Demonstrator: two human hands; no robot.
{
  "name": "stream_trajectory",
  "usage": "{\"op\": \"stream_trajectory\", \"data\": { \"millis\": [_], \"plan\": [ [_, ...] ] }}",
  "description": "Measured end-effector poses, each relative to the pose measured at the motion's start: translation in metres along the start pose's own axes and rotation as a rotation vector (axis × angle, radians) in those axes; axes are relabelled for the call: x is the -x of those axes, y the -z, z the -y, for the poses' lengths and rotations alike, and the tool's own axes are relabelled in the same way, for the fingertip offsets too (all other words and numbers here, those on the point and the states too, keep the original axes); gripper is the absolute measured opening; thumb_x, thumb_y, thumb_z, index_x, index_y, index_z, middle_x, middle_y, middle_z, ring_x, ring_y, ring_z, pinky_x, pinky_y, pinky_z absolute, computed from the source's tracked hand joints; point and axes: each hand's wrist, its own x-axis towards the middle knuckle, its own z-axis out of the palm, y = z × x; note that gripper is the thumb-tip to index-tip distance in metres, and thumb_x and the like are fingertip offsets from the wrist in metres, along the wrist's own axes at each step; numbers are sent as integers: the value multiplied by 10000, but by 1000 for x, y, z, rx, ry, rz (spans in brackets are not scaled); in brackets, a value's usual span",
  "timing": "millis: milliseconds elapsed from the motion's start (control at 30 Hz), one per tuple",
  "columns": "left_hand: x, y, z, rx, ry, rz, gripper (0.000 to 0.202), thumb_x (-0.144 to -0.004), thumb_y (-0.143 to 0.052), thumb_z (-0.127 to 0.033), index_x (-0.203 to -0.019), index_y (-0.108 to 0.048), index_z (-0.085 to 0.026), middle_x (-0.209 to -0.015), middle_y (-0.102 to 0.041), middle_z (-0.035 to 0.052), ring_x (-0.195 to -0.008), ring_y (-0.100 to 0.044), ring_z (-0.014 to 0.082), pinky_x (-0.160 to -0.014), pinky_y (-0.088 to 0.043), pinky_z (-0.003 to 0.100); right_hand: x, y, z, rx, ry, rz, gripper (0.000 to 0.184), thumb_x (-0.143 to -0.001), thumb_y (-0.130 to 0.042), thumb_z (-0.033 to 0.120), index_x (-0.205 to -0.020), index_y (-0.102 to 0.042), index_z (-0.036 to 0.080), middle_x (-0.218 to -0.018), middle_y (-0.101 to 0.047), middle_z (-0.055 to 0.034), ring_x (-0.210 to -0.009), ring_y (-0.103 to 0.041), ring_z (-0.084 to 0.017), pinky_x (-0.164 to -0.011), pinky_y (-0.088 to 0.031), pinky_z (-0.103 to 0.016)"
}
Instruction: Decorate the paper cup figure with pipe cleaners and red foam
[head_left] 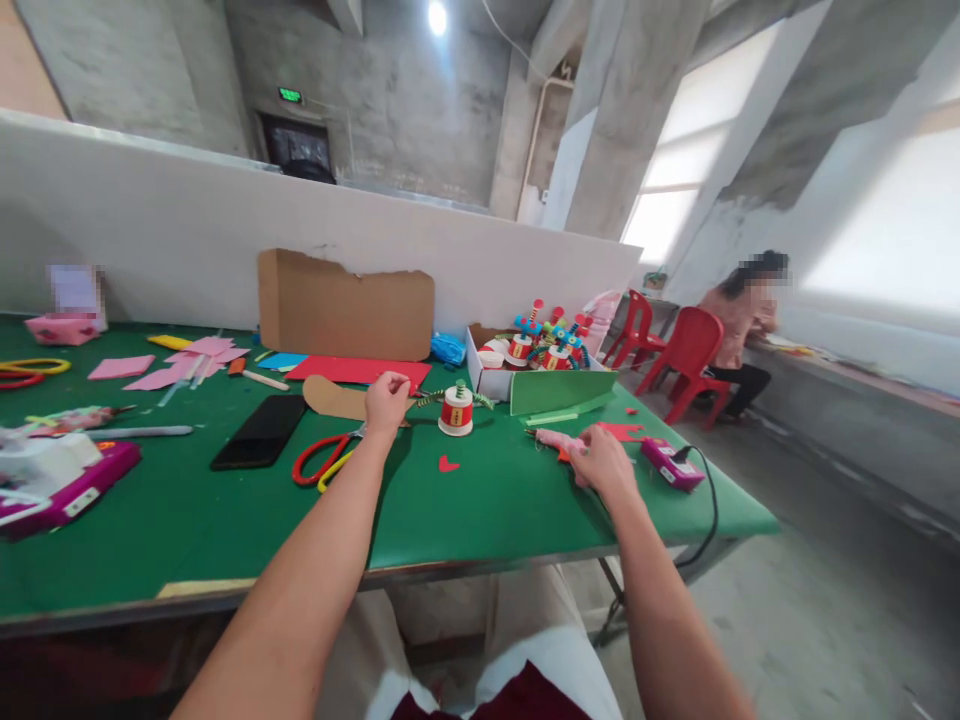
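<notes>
A small paper-cup figure [457,412], white with a red band and green folded-paper arms and neck, stands upright on the green table. Just left of it is my left hand [388,402], its fingertips pinched together near the end of one green arm; whatever they hold is too small to make out. My right hand [604,462] is closed around a pink glue gun [556,440], whose nozzle points left. A red paper heart-like piece [448,464] lies in front of the figure. Scissors [322,460] with red and yellow handles lie beside my left wrist.
A white box [491,383] holds several finished paper figures. A black phone [259,432], red paper sheet [352,370] and cardboard [345,305] are on the left. A purple power strip [673,464] with a cord sits right. A person [739,330] sits farther off, near red chairs [686,362].
</notes>
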Motion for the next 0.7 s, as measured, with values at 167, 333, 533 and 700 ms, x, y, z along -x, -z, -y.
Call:
{"op": "stream_trajectory", "data": {
  "millis": [167,333,533,700],
  "plan": [
    [-3,0,4,2,85,19,52,-691,-592,-175,-735,-617,-184,-668,-678,9,-690,-652,159,-714,-507,269,-12,-11,-21,110,-102,241,319,-780,-539,347,-973,-641,114,-942,-713,-164,-893,-669,-286,-634,-428,-293],
    [-8,-3,10,61,141,19,41,-681,-628,-203,-708,-638,-172,-644,-685,19,-649,-659,156,-683,-528,278,-19,-17,-22,-304,-135,191,109,-727,-558,267,-778,-614,189,-600,-660,-30,-627,-659,-206,-538,-446,-261],
    [-6,-7,8,159,218,33,34,-670,-638,-190,-676,-625,-160,-593,-665,11,-562,-636,137,-597,-534,257,-1,0,6,-1199,-226,185,246,-583,-681,154,-794,-557,182,-562,-607,49,-430,-550,-99,-424,-465,-201],
    [-1,-5,-6,233,241,86,19,-661,-643,-149,-670,-628,-157,-572,-659,3,-539,-629,124,-549,-524,225,9,3,44,-1466,-411,316,168,-700,-699,270,-713,-575,158,-554,-585,27,-414,-530,-79,-458,-545,-214]
  ]
}}
